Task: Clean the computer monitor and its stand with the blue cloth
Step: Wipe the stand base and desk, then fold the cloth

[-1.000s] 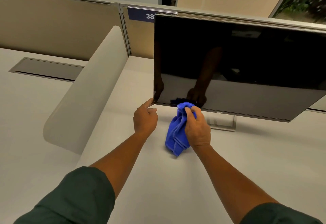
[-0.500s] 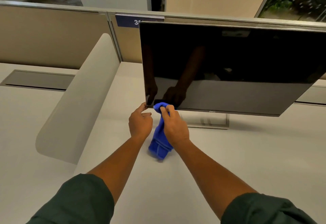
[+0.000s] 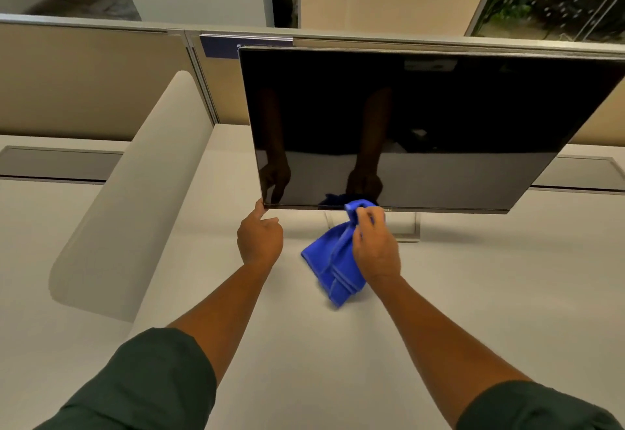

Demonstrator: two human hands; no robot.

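Fingers of my right hand (image 3: 375, 250) clench the blue cloth (image 3: 333, 267) against the bottom edge of the monitor (image 3: 422, 118); my left hand (image 3: 260, 240) pinches its lower left corner. Pressing too hard could tip it back on its stand (image 3: 409, 234).

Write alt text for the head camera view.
A person's right hand holds a bunched blue cloth against the bottom edge of a dark monitor, above its stand, on a pale desk. The left hand touches the monitor's lower left corner.
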